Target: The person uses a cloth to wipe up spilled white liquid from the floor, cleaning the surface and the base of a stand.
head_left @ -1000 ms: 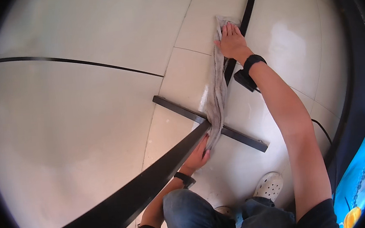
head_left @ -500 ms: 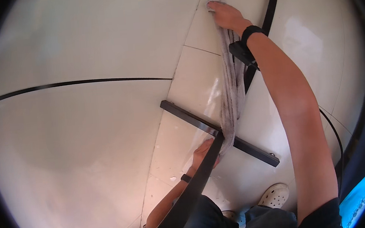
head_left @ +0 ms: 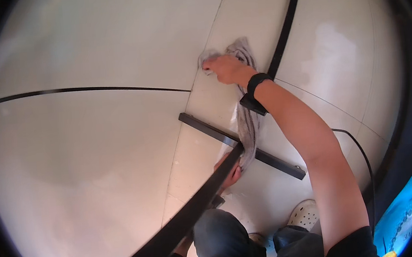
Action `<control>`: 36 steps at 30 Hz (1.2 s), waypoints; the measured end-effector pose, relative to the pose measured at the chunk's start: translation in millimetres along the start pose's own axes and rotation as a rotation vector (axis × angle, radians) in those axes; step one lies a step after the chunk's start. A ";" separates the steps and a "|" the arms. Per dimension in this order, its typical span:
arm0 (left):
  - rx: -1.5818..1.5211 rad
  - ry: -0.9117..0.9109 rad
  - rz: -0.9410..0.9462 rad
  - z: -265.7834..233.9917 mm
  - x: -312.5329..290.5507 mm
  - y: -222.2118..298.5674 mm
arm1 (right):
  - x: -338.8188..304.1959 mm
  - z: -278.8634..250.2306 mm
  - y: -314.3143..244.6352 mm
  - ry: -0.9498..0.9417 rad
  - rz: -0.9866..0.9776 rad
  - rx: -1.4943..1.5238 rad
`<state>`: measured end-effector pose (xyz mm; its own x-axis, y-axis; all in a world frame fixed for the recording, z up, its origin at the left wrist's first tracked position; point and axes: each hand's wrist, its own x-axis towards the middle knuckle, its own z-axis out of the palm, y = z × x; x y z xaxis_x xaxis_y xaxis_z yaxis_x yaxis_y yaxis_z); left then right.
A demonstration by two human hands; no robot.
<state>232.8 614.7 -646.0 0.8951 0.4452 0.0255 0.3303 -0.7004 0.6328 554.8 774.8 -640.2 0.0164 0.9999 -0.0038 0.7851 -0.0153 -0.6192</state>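
Note:
A long greyish towel (head_left: 248, 125) stretches over the floor and across the black foot bar of a stand. My right hand (head_left: 227, 69), with a dark band on its wrist, is closed on the far part of the towel and presses it toward the floor. Some of the cloth pokes out past the fingers and some lies bunched just beyond the hand. Close to the foot bar, my left hand (head_left: 232, 176) is closed around the near end of the towel. A slanting black post (head_left: 193, 203) hides much of that hand and its forearm.
The post meets the foot bar (head_left: 282, 165) on the pale tiled floor (head_left: 95, 153). Another long black bar (head_left: 286, 23) runs beyond my right wrist, ending in a black block (head_left: 253, 106). A black cable (head_left: 365, 153) curves at right, near a bright blue item (head_left: 408, 199). My pale clog (head_left: 305, 214) is below.
My right hand has come nearer and swung left, bringing the towel's far end with it and leaving a bunched fold. My left hand stays beside the foot bar.

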 end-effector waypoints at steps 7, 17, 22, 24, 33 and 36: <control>0.108 -0.002 0.002 -4.3 5.4 10.8 | -85.9 0.0 -43.9 -0.538 -0.156 0.370; 0.119 0.085 0.104 -4.1 10.7 14.7 | -163.0 -0.7 -68.6 -0.090 -0.241 -0.027; 0.109 0.151 0.120 -5.4 9.8 13.4 | -189.2 -28.7 -88.9 0.145 -0.114 0.034; 0.095 0.164 0.104 -7.6 10.3 14.8 | -200.9 -40.7 -82.9 0.205 0.053 -0.031; 0.114 0.184 0.048 -4.0 -0.7 25.7 | -334.6 -37.7 -86.1 0.387 0.880 0.117; 0.098 0.094 0.083 -3.6 -0.5 25.3 | -369.8 1.1 -100.5 0.314 0.966 0.033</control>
<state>239.7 598.8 -627.2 0.8902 0.4302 0.1497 0.2878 -0.7859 0.5473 469.1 406.6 -577.4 0.8006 0.5125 -0.3105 0.3324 -0.8110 -0.4815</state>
